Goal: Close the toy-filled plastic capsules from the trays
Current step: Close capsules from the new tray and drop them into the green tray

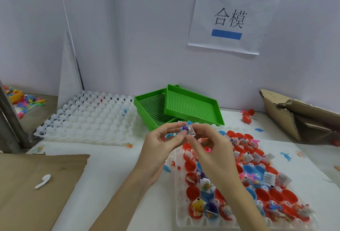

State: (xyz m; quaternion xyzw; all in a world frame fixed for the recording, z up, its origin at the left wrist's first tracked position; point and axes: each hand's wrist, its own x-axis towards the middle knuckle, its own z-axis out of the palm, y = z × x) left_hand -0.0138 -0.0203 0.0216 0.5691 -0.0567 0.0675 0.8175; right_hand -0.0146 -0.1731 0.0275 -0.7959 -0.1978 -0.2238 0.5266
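Left hand (161,143) and right hand (207,144), each grip pinched on one blue capsule (184,129), raised above filled tray (179,212), green trays (191,106) beyond it

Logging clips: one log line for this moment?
both hands hold blue capsule | above tray | capsule open

**Capsule and trays: state at this moment**

We note one blue capsule (184,129) raised above the table, its halves not yet joined, a purple toy and a paper slip showing at its mouth. Below it, the clear tray (181,212) holds upright open halves, mostly red (192,192), several blue (248,169), many carrying toys and printed slips. A white empty tray (88,120) lies well apart behind.
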